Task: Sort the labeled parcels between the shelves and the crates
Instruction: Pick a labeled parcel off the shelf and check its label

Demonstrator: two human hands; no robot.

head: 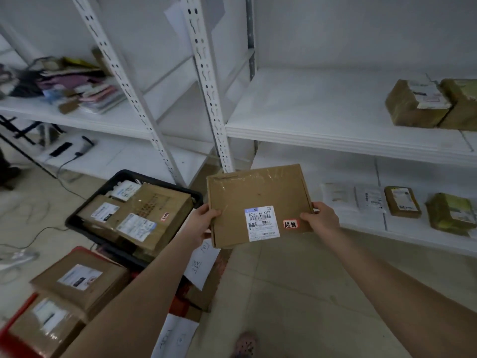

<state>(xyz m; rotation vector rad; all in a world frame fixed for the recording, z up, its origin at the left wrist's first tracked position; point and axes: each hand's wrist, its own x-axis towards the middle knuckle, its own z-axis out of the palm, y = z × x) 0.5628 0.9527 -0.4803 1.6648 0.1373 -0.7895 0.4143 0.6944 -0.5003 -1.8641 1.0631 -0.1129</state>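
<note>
In front of the white shelving point(335, 135), a flat cardboard parcel point(258, 200) with a barcode label point(262, 223) hangs in the air, gripped at its left edge by the left hand point(205, 220) and at its right edge by the right hand point(321, 218), above the floor beside the black crate point(85, 226) of parcels.

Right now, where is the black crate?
The black crate is left of centre in the head view, just left of the left hand, by the white shelves.
</note>
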